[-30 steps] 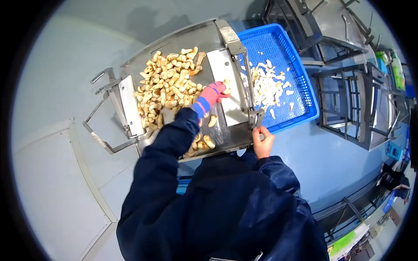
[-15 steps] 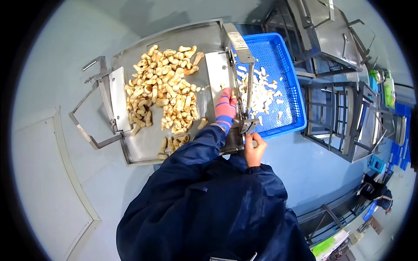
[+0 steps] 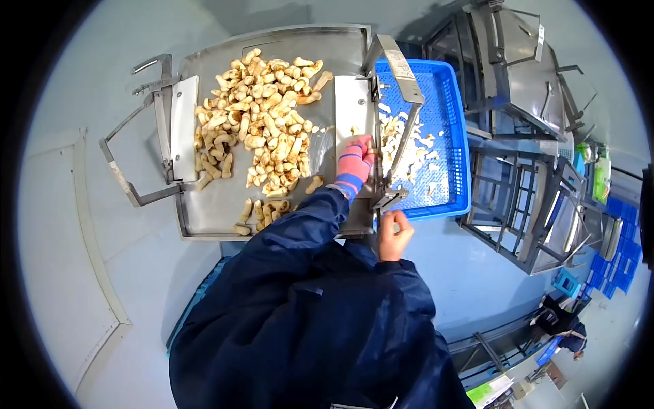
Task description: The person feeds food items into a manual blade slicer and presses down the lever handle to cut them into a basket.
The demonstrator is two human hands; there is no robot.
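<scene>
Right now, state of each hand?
Left hand: fingers curled over the white board; whether its grip holds anything can't be told.
Right hand: closed, seemingly on the metal lever.

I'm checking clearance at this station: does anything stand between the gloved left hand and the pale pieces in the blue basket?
Yes: a metal bar slants between the gloved left hand, at the white board, and the pale pieces in the blue basket.

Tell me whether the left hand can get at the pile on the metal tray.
Probably yes: the gloved left hand is at the white board, with mostly bare metal tray between it and the pile.
</scene>
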